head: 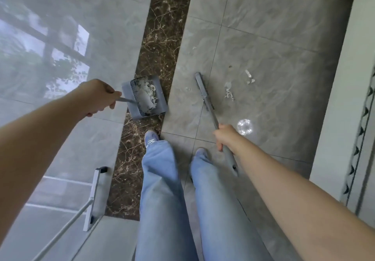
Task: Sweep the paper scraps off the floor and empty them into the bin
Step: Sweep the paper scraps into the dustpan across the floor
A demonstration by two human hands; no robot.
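Grey tile floor (263,27), scraps (228,93); L hand (99,96) grips dustpan (145,97), R hand (226,137) grips broom (205,93).

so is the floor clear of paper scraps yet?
No: several paper scraps lie on the grey tile to the right of the broom head, outside the dustpan.

White paper scraps (229,93) on grey floor (274,37) beside broom head (204,91)
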